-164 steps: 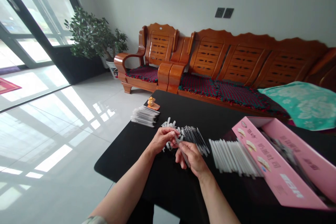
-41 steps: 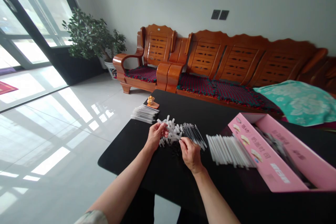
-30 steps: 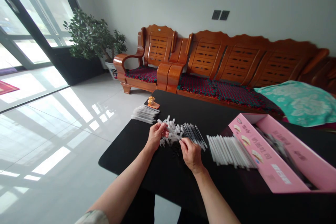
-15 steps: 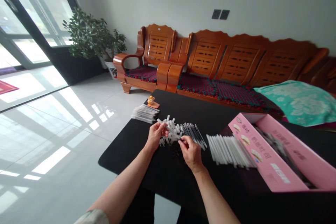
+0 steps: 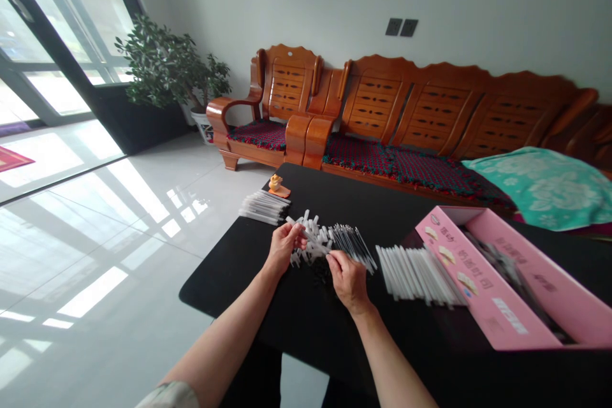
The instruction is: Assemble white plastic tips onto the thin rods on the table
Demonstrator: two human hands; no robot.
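My left hand (image 5: 285,247) is closed around a thin white plastic stick (image 5: 308,234), which runs across to the fingertips of my right hand (image 5: 347,280). Just behind both hands lies a loose heap of white plastic pieces (image 5: 310,243). To its right is a bundle of thin dark rods (image 5: 351,245). A row of white plastic tubes (image 5: 415,275) lies further right, and a tidy stack of white sticks (image 5: 264,207) lies further left. Dark specks (image 5: 320,271) are scattered below the heap, partly hidden by my right hand.
All of this lies on a black table (image 5: 229,287). An open pink cardboard box (image 5: 482,287) stands at its right, and a small orange figurine (image 5: 275,183) stands at the far end. Beyond are a wooden sofa, a green cloth, a potted plant and glass doors.
Compared with the oldest frame, my hands sit further apart and the view has shifted slightly. Over the last second, my hands have barely moved.
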